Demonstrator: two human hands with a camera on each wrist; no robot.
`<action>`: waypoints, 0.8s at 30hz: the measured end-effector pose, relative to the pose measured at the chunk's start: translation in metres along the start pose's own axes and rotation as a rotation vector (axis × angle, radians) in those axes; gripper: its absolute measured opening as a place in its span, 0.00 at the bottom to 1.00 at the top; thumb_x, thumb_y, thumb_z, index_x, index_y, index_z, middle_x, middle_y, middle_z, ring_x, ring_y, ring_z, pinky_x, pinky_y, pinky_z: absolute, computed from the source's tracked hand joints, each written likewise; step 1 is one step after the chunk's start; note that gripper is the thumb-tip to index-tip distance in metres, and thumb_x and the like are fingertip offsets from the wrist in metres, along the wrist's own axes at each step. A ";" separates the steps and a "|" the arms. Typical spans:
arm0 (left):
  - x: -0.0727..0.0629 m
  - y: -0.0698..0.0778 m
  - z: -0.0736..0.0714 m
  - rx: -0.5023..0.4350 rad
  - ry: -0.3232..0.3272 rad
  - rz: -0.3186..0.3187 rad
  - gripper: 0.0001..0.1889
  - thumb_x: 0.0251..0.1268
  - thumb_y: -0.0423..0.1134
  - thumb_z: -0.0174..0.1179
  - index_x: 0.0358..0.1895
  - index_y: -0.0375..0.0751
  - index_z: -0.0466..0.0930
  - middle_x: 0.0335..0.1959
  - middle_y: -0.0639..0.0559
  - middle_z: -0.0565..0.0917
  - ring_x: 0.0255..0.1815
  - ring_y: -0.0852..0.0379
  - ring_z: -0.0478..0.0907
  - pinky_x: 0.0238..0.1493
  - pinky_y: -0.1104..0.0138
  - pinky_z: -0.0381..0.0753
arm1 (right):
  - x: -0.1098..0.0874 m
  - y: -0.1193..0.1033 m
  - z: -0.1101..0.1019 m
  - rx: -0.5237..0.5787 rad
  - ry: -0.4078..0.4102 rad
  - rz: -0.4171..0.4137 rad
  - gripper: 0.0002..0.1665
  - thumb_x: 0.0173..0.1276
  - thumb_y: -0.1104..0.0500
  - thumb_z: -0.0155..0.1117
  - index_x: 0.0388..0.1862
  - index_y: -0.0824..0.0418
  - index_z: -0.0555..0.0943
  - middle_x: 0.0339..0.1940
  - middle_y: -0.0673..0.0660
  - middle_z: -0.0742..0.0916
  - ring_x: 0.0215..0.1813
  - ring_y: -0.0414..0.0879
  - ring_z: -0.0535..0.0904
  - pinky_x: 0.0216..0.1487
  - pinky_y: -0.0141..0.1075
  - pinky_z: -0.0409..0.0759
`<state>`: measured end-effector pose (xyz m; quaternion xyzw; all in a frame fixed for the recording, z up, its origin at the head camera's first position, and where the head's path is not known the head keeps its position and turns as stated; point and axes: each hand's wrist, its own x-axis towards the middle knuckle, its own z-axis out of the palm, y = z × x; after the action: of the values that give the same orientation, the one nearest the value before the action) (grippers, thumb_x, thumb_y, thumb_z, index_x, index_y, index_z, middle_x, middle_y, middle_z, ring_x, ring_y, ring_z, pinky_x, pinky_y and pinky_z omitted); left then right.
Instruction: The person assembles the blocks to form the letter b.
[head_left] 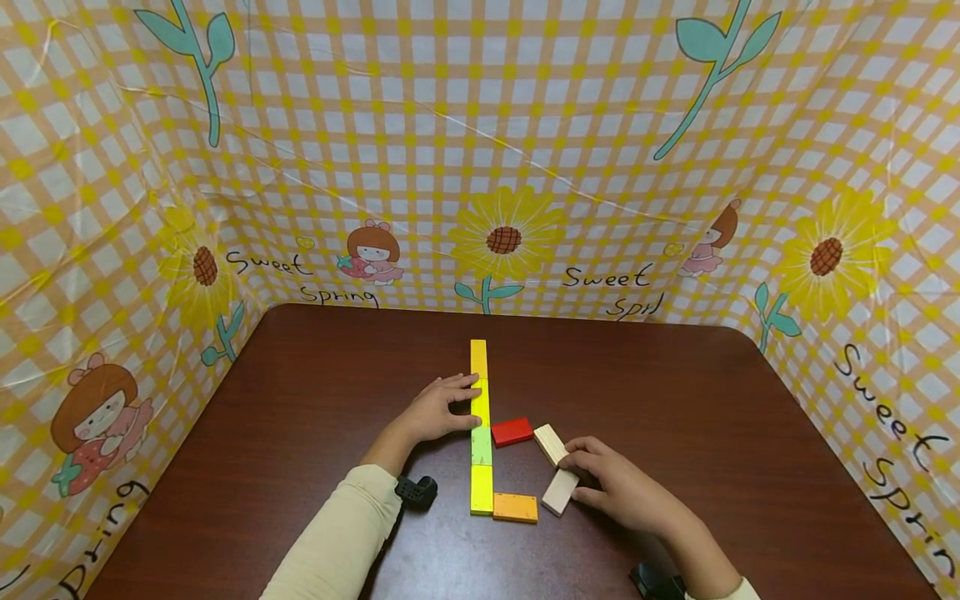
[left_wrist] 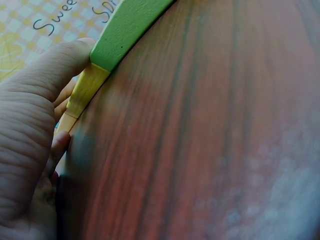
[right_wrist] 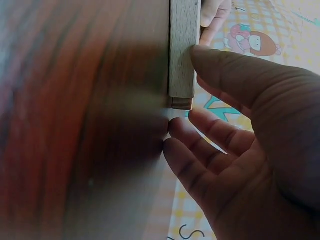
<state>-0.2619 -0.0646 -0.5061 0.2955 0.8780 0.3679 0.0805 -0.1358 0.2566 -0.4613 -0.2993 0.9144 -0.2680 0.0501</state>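
My left hand point(head_left: 435, 411) lies at the left side of a straight row of flat blocks. Its fingertips touch a bright yellow block point(head_left: 480, 402); the thumb tip meets the end of a light green block point(left_wrist: 127, 32). A deeper yellow block point(head_left: 478, 358) tops the row and another yellow block point(head_left: 482, 487) ends it nearest me. My right hand point(head_left: 618, 487) touches two plain wooden blocks that form a bent corner, an upper one point(head_left: 550, 444) and a lower one point(head_left: 559, 492). In the right wrist view its thumb rests against a wooden block point(right_wrist: 182, 55), the other fingers spread low by the table.
A red block point(head_left: 512, 432) lies between the row and the upper wooden block. An orange block point(head_left: 515, 507) extends right from the row's near end. The dark brown table point(head_left: 337, 367) is enclosed by checked cloth walls point(head_left: 600, 167).
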 end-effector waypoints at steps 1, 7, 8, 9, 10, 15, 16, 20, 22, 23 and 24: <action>0.000 0.000 0.000 0.003 0.000 -0.001 0.31 0.65 0.50 0.67 0.69 0.44 0.74 0.76 0.56 0.63 0.78 0.52 0.53 0.77 0.50 0.41 | 0.000 0.000 0.000 0.002 -0.002 0.006 0.16 0.65 0.63 0.70 0.52 0.57 0.82 0.60 0.55 0.76 0.57 0.47 0.75 0.55 0.42 0.78; 0.000 0.000 0.000 0.001 0.004 0.000 0.31 0.64 0.50 0.67 0.69 0.44 0.74 0.76 0.55 0.64 0.78 0.51 0.53 0.77 0.50 0.42 | 0.000 0.000 0.002 -0.010 0.005 0.003 0.16 0.65 0.63 0.70 0.51 0.56 0.82 0.60 0.55 0.76 0.57 0.46 0.76 0.54 0.42 0.79; 0.000 0.000 0.000 -0.002 0.004 0.000 0.31 0.64 0.50 0.67 0.69 0.44 0.75 0.76 0.55 0.64 0.78 0.51 0.53 0.77 0.49 0.42 | 0.000 0.001 0.003 -0.012 0.007 0.001 0.15 0.65 0.63 0.70 0.51 0.56 0.82 0.60 0.55 0.76 0.57 0.46 0.76 0.54 0.42 0.79; 0.000 0.000 0.000 -0.004 0.004 0.000 0.31 0.64 0.50 0.67 0.69 0.44 0.75 0.76 0.55 0.64 0.78 0.51 0.53 0.77 0.49 0.42 | 0.000 0.001 0.003 -0.013 0.007 -0.001 0.15 0.65 0.63 0.70 0.51 0.55 0.82 0.60 0.55 0.76 0.57 0.46 0.75 0.54 0.42 0.79; 0.000 0.000 0.000 -0.002 0.003 0.000 0.31 0.64 0.50 0.67 0.69 0.43 0.74 0.76 0.55 0.64 0.78 0.51 0.53 0.77 0.49 0.42 | 0.000 0.000 0.003 -0.012 0.009 -0.003 0.15 0.65 0.63 0.70 0.51 0.55 0.82 0.60 0.55 0.76 0.57 0.46 0.75 0.54 0.42 0.79; 0.000 0.001 -0.001 0.003 -0.001 -0.004 0.31 0.64 0.50 0.67 0.69 0.44 0.74 0.76 0.55 0.63 0.78 0.52 0.53 0.77 0.50 0.41 | 0.000 -0.001 0.003 -0.009 0.009 -0.011 0.15 0.65 0.63 0.70 0.51 0.56 0.83 0.60 0.55 0.76 0.57 0.46 0.75 0.54 0.43 0.78; 0.000 0.001 -0.001 0.002 -0.001 -0.005 0.31 0.64 0.50 0.67 0.69 0.44 0.74 0.76 0.56 0.63 0.78 0.52 0.53 0.77 0.50 0.41 | 0.001 -0.001 0.003 -0.008 0.008 -0.012 0.15 0.65 0.63 0.70 0.51 0.56 0.83 0.60 0.55 0.76 0.57 0.46 0.75 0.54 0.43 0.78; 0.000 0.001 -0.001 0.000 -0.005 -0.010 0.31 0.64 0.50 0.67 0.69 0.44 0.74 0.76 0.56 0.63 0.78 0.52 0.52 0.77 0.51 0.41 | 0.001 -0.002 0.003 -0.013 0.007 -0.014 0.15 0.65 0.62 0.70 0.51 0.54 0.83 0.61 0.55 0.76 0.57 0.46 0.75 0.55 0.44 0.78; 0.000 0.001 0.000 0.002 -0.006 -0.014 0.31 0.65 0.50 0.67 0.69 0.44 0.74 0.76 0.57 0.62 0.79 0.53 0.52 0.78 0.52 0.41 | 0.001 -0.002 0.003 -0.010 0.009 -0.017 0.15 0.65 0.62 0.70 0.50 0.54 0.83 0.63 0.56 0.75 0.59 0.47 0.75 0.55 0.45 0.77; 0.000 0.000 0.000 0.003 -0.006 -0.013 0.31 0.65 0.50 0.67 0.69 0.44 0.74 0.76 0.57 0.62 0.79 0.53 0.52 0.78 0.52 0.41 | 0.001 -0.002 0.003 -0.008 0.010 -0.017 0.15 0.65 0.62 0.70 0.50 0.53 0.83 0.63 0.56 0.75 0.59 0.48 0.74 0.56 0.45 0.77; 0.000 0.000 0.000 0.005 -0.007 -0.014 0.32 0.65 0.51 0.67 0.70 0.45 0.74 0.76 0.57 0.62 0.79 0.53 0.52 0.78 0.52 0.41 | 0.002 -0.002 0.003 -0.005 0.010 -0.019 0.15 0.65 0.62 0.70 0.50 0.53 0.83 0.64 0.57 0.75 0.60 0.49 0.74 0.56 0.46 0.77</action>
<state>-0.2616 -0.0648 -0.5060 0.2910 0.8806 0.3641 0.0854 -0.1355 0.2530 -0.4629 -0.3068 0.9123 -0.2680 0.0420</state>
